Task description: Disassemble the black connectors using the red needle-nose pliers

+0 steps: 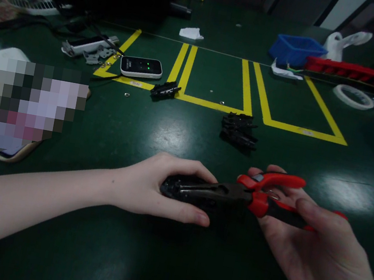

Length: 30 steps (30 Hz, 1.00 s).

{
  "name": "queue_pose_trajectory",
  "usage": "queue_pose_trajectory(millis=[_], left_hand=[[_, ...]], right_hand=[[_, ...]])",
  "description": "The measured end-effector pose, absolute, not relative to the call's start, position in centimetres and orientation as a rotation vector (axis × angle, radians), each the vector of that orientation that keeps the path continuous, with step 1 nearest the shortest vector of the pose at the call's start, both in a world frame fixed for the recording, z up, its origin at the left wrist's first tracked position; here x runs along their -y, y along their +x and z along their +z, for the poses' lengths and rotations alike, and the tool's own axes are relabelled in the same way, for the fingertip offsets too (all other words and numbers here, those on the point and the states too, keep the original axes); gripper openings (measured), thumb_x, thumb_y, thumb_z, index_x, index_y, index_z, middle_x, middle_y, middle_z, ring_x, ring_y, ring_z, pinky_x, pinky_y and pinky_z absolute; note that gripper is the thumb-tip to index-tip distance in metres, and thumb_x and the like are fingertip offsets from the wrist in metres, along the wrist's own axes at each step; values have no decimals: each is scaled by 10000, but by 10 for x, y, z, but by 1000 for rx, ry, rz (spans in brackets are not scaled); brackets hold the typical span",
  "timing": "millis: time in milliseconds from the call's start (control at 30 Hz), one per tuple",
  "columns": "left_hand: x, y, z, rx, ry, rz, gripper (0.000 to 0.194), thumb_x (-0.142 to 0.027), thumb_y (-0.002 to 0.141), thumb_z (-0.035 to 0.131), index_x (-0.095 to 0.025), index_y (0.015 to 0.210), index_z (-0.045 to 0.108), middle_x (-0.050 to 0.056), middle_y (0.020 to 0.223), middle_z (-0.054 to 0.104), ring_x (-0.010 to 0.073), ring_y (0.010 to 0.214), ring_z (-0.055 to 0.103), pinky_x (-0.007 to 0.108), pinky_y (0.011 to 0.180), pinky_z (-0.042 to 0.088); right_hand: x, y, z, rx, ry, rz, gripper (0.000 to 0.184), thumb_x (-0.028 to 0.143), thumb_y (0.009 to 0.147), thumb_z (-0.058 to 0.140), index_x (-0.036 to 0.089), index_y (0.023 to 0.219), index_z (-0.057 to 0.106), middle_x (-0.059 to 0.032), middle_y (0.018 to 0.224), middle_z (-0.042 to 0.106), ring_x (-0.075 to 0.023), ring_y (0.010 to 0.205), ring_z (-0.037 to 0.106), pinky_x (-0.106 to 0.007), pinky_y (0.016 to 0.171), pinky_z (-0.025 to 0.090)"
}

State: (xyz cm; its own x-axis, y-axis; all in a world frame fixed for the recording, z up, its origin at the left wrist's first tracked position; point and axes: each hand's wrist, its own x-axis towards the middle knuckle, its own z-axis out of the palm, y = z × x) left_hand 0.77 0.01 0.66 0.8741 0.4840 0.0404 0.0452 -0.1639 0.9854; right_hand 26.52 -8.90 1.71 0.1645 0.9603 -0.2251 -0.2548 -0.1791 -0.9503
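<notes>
Over the green worktop (88, 248), my left fingers (188, 213) hold a black part (170, 187); my right fingers (314, 211) hold red-handled pliers (283, 181) against it. Plier work seems underway; next calls for steady support.

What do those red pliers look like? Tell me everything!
The pliers have red-and-black handles that look rubbery, spread apart, with curved metal between them. Their nose is dark and looks like metal. They lie nearly sideways above the green table, nose toward the left hand. The right hand holds the handles. The nose meets a black part in the left hand; its tip is hard to make out.
</notes>
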Motion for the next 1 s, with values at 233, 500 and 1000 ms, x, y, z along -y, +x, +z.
queue_pose_trajectory(millis=[233, 500, 1000], left_hand=[[6, 8, 11, -473, 1625, 419, 419, -346, 902, 892, -158, 1247, 746, 43, 1057, 799, 190, 892, 738, 273, 764, 549], [3, 8, 7, -403, 1642, 430, 388, -319, 932, 865, -152, 1254, 726, 32, 1030, 783, 166, 852, 731, 245, 728, 556], [6, 8, 9, -449, 1641, 456, 388, -299, 903, 893, -184, 1245, 751, 13, 1058, 805, 170, 901, 752, 243, 779, 566]], right_hand=[[87, 262, 18, 760, -1287, 1295, 370, 530, 659, 982, 348, 949, 841, 5, 1054, 877, -337, 1082, 822, -408, 914, 689], [88, 258, 22, 761, -1266, 1289, 382, 541, 642, 988, 376, 956, 847, 12, 1070, 875, -348, 1111, 816, -441, 930, 695], [92, 264, 18, 877, -1283, 1284, 272, 558, 771, 891, 412, 985, 810, 46, 1132, 865, -344, 1145, 808, -539, 1016, 675]])
